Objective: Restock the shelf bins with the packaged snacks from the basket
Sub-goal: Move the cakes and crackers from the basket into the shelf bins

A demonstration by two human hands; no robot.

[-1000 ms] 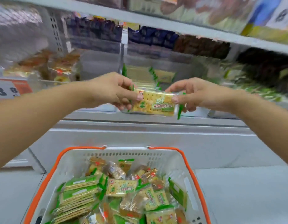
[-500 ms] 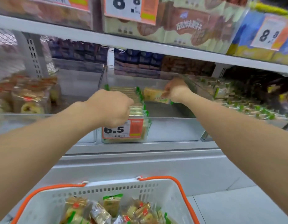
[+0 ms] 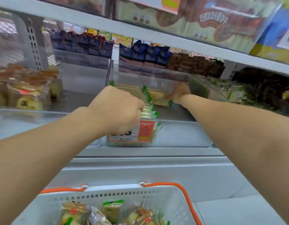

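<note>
Centre of frame, deep in the clear bin (image 3: pixel 181 133): a flat cracker pack (image 3: pixel 159 99), pale yellow with green end seals and a printed label, blurred. Right hand (image 3: pixel 178 92) pinching its right end, grip clamped on the pack. Left hand (image 3: pixel 117 109) curled over the row of matching packs (image 3: pixel 148 109), fingers hidden; cannot tell what that grip holds. Bottom of frame: white basket (image 3: pixel 117 194), orange handles, snacks inside.

Grey metal shelving (image 3: pixel 140 161) — pale grey floor (image 3: pixel 238 211) below
</note>
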